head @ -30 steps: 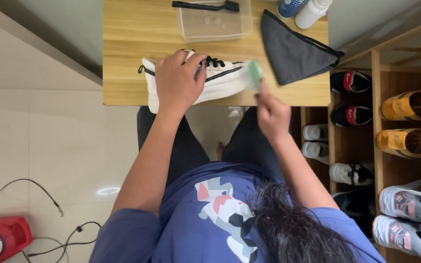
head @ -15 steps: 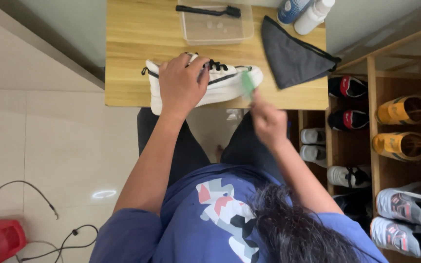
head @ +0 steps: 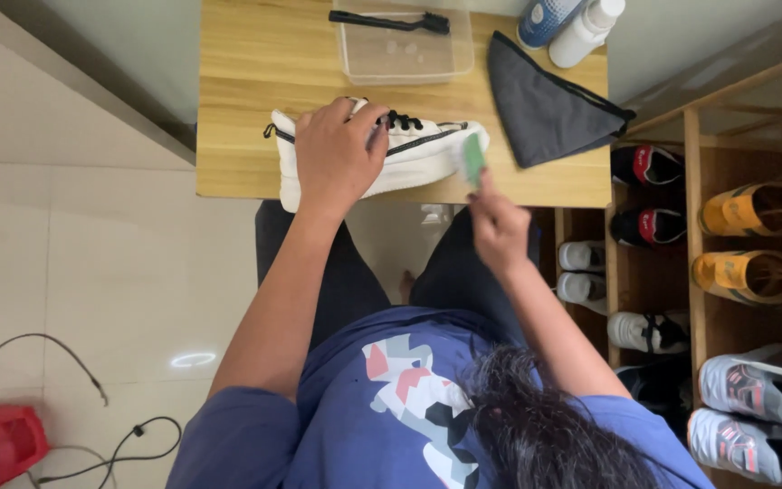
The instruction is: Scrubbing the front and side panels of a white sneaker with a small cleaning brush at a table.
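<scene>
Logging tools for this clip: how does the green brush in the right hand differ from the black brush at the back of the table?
The green brush is gripped in the right hand against the toe of the white shoe; the black brush lies untouched across the clear plastic tub. The green one looks short and broad, the black one long and thin. Both are over the wooden table.

Blue short-sleeved T-shirt with a grey, red, black and white patchwork print, black trousers, long dark hair
</scene>
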